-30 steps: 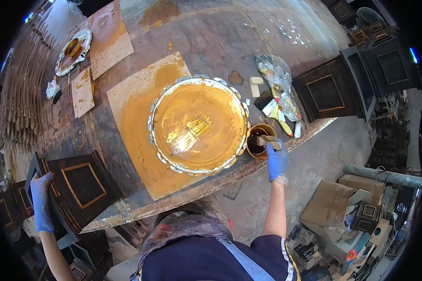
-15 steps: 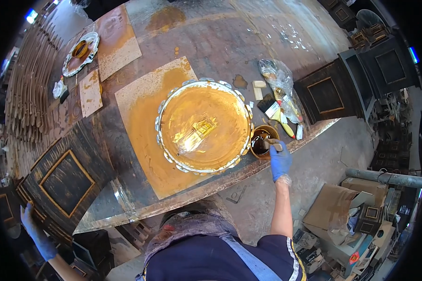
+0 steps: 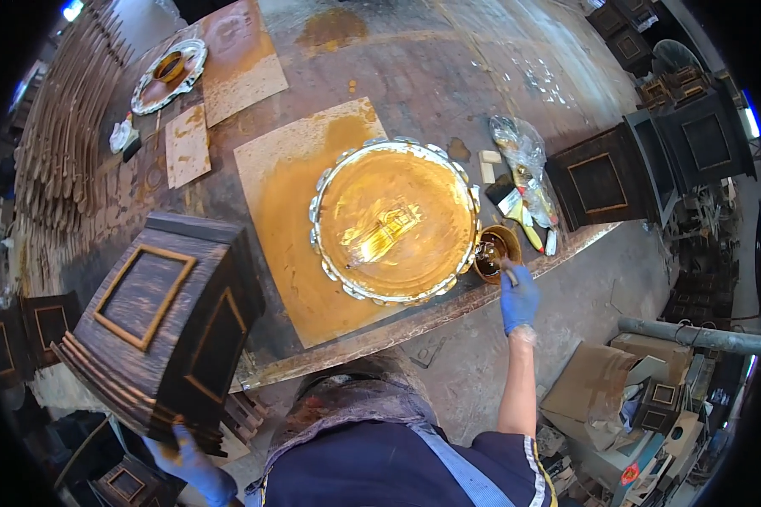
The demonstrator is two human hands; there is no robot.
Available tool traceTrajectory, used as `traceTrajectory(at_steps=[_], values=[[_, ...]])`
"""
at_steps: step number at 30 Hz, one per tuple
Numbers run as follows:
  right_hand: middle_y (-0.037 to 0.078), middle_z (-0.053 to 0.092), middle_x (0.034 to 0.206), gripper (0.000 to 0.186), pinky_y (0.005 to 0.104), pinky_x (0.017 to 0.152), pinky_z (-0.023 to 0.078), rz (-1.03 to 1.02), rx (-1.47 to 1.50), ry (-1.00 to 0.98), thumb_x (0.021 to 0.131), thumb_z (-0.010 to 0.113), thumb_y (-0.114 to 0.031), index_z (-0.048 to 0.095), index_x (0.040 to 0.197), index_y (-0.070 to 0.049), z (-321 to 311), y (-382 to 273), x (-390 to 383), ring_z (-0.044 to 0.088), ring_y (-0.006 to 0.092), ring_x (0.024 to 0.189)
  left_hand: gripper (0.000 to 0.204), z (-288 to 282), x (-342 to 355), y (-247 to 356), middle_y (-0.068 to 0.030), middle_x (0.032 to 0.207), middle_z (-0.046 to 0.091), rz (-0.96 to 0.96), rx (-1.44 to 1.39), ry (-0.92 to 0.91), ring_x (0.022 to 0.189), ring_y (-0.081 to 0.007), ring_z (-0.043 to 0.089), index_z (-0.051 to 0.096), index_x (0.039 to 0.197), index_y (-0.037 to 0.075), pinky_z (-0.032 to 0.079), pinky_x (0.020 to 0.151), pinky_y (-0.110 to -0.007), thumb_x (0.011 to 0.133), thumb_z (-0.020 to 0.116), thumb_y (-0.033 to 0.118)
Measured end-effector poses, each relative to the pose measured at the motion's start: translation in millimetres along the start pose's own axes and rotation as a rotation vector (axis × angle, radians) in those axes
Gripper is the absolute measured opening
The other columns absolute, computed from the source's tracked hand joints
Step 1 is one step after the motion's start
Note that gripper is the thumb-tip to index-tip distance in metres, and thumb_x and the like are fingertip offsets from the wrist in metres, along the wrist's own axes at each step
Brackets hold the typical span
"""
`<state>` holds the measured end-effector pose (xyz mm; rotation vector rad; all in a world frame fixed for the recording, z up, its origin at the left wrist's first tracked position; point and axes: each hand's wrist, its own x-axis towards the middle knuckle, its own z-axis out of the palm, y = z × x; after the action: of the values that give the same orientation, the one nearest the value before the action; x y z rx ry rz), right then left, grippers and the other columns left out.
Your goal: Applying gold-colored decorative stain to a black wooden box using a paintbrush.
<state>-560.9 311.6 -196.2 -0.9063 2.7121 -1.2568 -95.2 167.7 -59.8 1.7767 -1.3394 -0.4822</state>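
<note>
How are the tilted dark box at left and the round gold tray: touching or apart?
Apart. The head view shows a strip of the stained board between the tilted dark box and the round gold tray.

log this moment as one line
left hand: on lower edge of tilted dark box; right hand: holding brush at brown pot; round tray: beside pot

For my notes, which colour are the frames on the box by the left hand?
The frames are golden brown, best seen in the head view.
</note>
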Motion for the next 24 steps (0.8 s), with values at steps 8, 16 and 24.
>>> traceTrajectory(at_steps=[8,16,24], values=[[0.005,0.059,0.088,0.017,0.0251,0.070,0.045,0.141,0.553,-0.161,0.079,0.052,-0.001,0.055,0.095,0.000,37.0,-62.1,30.9,0.056,0.0123,0.077,0.040,2.5,-9.2,4.1,-0.0113,0.099,0.054,-0.006,-0.174,-0.070,0.084,-0.0152,0.051,0.043,0.116,-0.005,0.043,0.073,-0.024,0.077,0.053,-0.003],[0.010,0.060,0.085,0.019,0.0273,0.065,0.049,0.145,0.141,-0.212,0.079,0.051,-0.007,0.056,0.095,0.001,135.2,-83.6,62.2,0.058,0.0148,0.071,0.039,-1.9,-9.3,4.0,-0.0113,0.098,0.054,-0.073,-0.009,-0.072,0.079,-0.0154,0.052,0.044,0.113,-0.007,0.044,0.069,-0.025,0.076,0.056,0.000],[0.010,0.060,0.091,0.020,0.0313,0.075,0.046,-0.648,-0.235,-0.635,0.078,0.051,-0.008,0.062,0.093,-0.012,98.9,-106.8,-17.0,0.057,0.0252,0.088,0.033,1.8,-13.8,-0.3,-0.0083,0.095,0.057,-0.014,-0.104,-0.040,0.081,-0.0130,0.053,0.048,0.109,-0.003,0.044,0.073,-0.024,0.077,0.051,-0.006]])
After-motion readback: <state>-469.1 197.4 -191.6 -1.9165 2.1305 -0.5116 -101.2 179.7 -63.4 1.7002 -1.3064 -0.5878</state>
